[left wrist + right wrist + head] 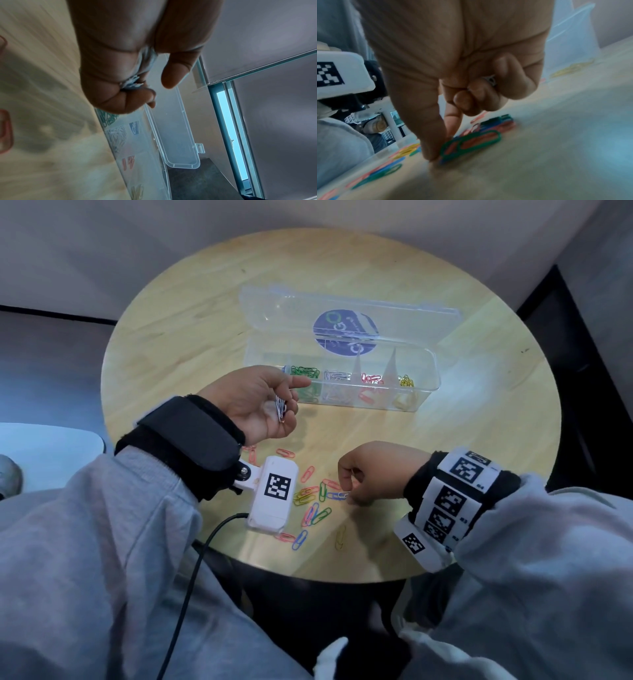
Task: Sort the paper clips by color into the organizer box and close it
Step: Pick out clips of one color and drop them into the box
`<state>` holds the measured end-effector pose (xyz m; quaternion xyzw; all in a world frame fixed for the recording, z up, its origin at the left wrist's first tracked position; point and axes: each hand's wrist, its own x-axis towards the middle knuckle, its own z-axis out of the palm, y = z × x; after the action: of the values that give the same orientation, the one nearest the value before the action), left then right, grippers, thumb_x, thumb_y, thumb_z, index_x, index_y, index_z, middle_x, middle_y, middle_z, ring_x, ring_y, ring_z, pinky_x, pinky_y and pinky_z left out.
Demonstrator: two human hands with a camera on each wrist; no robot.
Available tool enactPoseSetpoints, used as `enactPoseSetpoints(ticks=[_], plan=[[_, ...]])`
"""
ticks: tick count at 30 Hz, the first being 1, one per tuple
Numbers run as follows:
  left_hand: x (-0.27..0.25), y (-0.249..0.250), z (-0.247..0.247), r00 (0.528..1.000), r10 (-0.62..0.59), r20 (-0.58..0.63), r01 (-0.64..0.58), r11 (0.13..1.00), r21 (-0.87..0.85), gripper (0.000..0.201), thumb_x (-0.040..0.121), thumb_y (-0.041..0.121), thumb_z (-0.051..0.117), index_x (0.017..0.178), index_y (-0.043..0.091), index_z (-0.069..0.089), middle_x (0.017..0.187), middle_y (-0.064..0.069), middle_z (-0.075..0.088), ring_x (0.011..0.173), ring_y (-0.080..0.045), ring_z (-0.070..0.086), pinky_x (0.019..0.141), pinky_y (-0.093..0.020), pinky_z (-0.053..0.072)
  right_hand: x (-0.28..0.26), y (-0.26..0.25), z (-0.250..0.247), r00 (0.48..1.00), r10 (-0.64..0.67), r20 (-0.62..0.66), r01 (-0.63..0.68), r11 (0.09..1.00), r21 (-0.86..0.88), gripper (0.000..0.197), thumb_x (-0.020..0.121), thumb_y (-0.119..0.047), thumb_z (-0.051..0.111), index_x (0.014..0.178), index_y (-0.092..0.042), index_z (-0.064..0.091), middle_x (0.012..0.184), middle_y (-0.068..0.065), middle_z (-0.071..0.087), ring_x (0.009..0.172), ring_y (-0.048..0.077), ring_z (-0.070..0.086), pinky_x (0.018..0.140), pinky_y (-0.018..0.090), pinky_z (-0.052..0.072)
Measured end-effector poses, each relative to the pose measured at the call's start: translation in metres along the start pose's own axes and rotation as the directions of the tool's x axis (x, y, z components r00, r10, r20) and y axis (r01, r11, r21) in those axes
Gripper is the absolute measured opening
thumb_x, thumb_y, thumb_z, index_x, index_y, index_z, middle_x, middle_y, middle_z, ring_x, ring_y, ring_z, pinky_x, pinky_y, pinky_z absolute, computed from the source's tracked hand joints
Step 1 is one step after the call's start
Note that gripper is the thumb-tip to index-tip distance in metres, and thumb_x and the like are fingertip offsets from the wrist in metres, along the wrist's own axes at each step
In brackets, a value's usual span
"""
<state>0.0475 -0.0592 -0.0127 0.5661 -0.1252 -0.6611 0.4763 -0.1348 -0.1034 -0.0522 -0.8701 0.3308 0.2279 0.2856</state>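
Grey sleeves (102,542) fill the near foreground of the head view. Left wrist carries a black strap and a white camera unit (272,498) with a black-and-white square marker; a black cable (191,577) runs from it. Right wristband (455,494) shows several such markers; the small print beside them is not legible.

Left hand (255,402) is raised palm-up above the table, fingers curled around a bunch of pale clips (281,407), index finger extended toward the box. Right hand (373,470) is low on the table, thumb and index finger pinching a clip (342,494) at the edge of the loose clips (311,501), other fingers clenched.

Organizer box (424,371), clear plastic, sits well beyond the loose pile, lid (260,302) open and leaning away. A round blue sticker (344,333) is on it, its writing unreadable. Compartments hold green, white, red and yellow clips in turn.

Round light wooden table (178,313); pale wall behind, dark floor to the right. Bare wood lies between the pile and the box.
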Motion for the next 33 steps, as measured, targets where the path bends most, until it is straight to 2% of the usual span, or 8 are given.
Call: enactPoseSetpoints(ticks=[8,11,14,22,26,30,31,33], plan=[[0.003,-0.001,0.004,0.998,0.062,0.014,-0.061,0.996,-0.064,0.043,0.086,-0.014,0.020,0.094,0.005,0.058,0.092,-0.011,0.055,0.081,-0.019,0.060,0.063,-0.021,0.058,-0.001,0.007,-0.023,0.999,0.018,-0.041,-0.003,0.940,0.343,0.017,0.080,-0.014,0.067,0.068,-0.020,0.057,0.041,-0.016,0.051,0.040,-0.001,0.044,0.045,0.012,0.034],[0.004,0.002,0.009,0.996,0.088,0.036,-0.087,0.996,-0.031,0.054,0.078,-0.021,0.014,0.096,0.004,0.059,0.101,-0.014,0.058,0.089,-0.022,0.063,0.072,-0.023,0.057,-0.006,0.011,-0.046,0.999,0.020,-0.041,0.017,0.663,0.748,0.025,0.086,-0.001,0.055,0.065,-0.014,0.051,0.050,-0.005,0.049,0.039,0.006,0.039,0.038,0.016,0.028],[0.005,0.008,0.013,0.992,0.104,0.071,-0.102,0.994,-0.036,0.046,0.082,-0.019,0.019,0.099,0.001,0.057,0.102,-0.016,0.058,0.091,-0.025,0.064,0.076,-0.026,0.056,-0.009,0.014,-0.068,0.996,0.054,-0.065,0.038,0.405,0.914,0.029,0.087,0.003,0.046,0.062,-0.013,0.046,0.056,0.003,0.054,0.043,0.009,0.043,0.036,0.015,0.029],[0.020,0.025,0.027,0.990,0.132,0.059,-0.130,0.991,-0.031,0.033,0.085,-0.007,0.028,0.105,-0.001,0.054,0.116,-0.020,0.047,0.105,-0.030,0.055,0.087,-0.029,0.051,0.014,0.015,-0.098,0.940,0.283,-0.188,0.145,0.167,0.975,0.023,0.087,0.010,0.045,0.075,-0.010,0.046,0.069,0.010,0.051,0.049,0.013,0.051,0.042,0.015,0.045],[0.028,0.031,0.037,0.985,0.157,0.072,-0.152,0.985,-0.079,0.028,0.087,-0.006,0.028,0.095,-0.001,0.055,0.118,-0.022,0.043,0.107,-0.030,0.050,0.086,-0.028,0.048,0.026,0.013,-0.104,0.933,0.301,-0.198,0.203,0.015,0.979,0.014,0.088,0.012,0.044,0.088,0.001,0.053,0.086,0.018,0.051,0.070,0.022,0.056,0.059,0.022,0.057],[0.035,0.035,0.040,0.979,0.197,0.056,-0.186,0.969,-0.163,0.039,0.084,-0.009,0.022,0.110,-0.005,0.050,0.130,-0.021,0.039,0.102,-0.027,0.047,0.081,-0.026,0.046,0.032,0.014,-0.107,0.947,0.270,-0.176,0.215,-0.122,0.969,0.021,0.086,0.009,0.036,0.103,0.000,0.045,0.096,0.018,0.043,0.072,0.024,0.054,0.059,0.023,0.056],[0.036,0.035,0.041,0.978,0.201,0.060,-0.190,0.969,-0.155,0.040,0.084,-0.009,0.021,0.112,-0.005,0.050,0.143,-0.021,0.034,0.113,-0.028,0.050,0.090,-0.029,0.045,0.033,0.014,-0.107,0.952,0.251,-0.176,0.215,-0.136,0.967,0.023,0.085,0.009,0.034,0.102,-0.003,0.042,0.093,0.016,0.041,0.070,0.024,0.051,0.057,0.023,0.054],[0.036,0.034,0.042,0.977,0.196,0.078,-0.188,0.977,-0.104,0.048,0.086,-0.007,0.022,0.127,-0.005,0.045,0.154,-0.022,0.018,0.142,-0.033,0.027,0.110,-0.035,0.033,0.035,0.015,-0.106,0.960,0.228,-0.164,0.190,-0.098,0.977,0.019,0.084,0.007,0.034,0.093,-0.008,0.042,0.086,0.012,0.039,0.070,0.023,0.047,0.057,0.023,0.053]])
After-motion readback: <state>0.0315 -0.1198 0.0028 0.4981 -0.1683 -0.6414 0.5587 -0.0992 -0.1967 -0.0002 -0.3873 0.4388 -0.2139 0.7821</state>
